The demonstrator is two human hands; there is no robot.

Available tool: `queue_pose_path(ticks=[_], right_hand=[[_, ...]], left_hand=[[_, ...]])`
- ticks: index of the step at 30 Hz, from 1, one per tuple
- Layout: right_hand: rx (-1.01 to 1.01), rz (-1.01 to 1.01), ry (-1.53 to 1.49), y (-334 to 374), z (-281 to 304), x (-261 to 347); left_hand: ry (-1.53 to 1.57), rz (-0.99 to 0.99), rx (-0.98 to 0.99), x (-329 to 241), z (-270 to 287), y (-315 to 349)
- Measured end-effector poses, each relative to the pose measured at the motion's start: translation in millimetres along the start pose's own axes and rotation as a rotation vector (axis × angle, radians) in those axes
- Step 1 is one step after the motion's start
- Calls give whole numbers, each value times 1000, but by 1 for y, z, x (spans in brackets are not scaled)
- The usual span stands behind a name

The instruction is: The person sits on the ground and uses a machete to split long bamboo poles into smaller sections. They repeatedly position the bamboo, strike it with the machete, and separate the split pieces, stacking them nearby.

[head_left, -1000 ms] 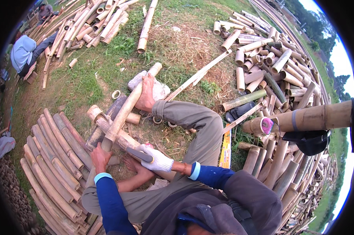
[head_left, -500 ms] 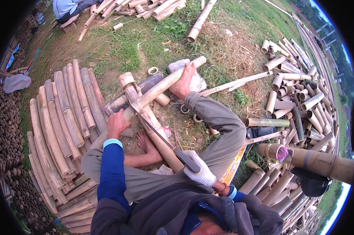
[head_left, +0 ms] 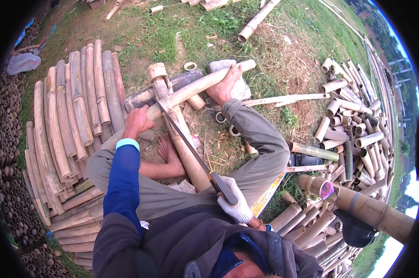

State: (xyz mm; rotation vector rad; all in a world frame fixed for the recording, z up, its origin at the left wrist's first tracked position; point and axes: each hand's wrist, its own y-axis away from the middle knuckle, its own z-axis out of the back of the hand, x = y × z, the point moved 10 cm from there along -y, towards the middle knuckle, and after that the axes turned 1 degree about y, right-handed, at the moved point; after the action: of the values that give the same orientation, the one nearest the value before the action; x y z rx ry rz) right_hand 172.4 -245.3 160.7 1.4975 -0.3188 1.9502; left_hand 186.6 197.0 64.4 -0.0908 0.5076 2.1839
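My left hand [head_left: 137, 122] is wrapped round a long bamboo pole [head_left: 191, 96], left of the saw. The pole slants up to the right, and my bare foot [head_left: 224, 88] presses on its far part. Under it runs a thicker bamboo support [head_left: 187, 147] with a notched end. My right hand [head_left: 235, 199], in a white knitted glove, is closed on the dark handle of a hand saw [head_left: 188, 142]. The end of its blade lies against the pole where pole and support cross; the depth of any cut cannot be made out.
Cut bamboo lengths [head_left: 70, 111] lie in rows at left, with a larger heap [head_left: 353, 120] at right. A thick bamboo post [head_left: 376, 208] carrying a black cap [head_left: 358, 227] juts in at lower right. A flat stone [head_left: 241, 88] and bamboo rings [head_left: 189, 66] lie ahead on grass.
The saw has slid back toward me along its cut line, so more blade shows between pole and handle. My left hand still holds the pole. The whole view has shifted.
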Motion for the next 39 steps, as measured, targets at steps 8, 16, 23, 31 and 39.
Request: queue_pose_path(ticks=[8, 16, 23, 31, 39], right_hand=[[-47, 206, -86, -239, -56, 1], [-17, 149, 56, -37, -13, -4], [-17, 113, -37, -133, -40, -10], [-132, 241, -25, -157, -52, -17], [-11, 24, 3, -19, -6, -7]], left_hand=[[-7, -26, -51, -21, 14, -6], [-1, -40, -28, 2, 9, 3], [-1, -27, -94, -12, 11, 8], [-5, -104, -85, -15, 13, -6], [-34, 28, -21, -2, 6, 4]])
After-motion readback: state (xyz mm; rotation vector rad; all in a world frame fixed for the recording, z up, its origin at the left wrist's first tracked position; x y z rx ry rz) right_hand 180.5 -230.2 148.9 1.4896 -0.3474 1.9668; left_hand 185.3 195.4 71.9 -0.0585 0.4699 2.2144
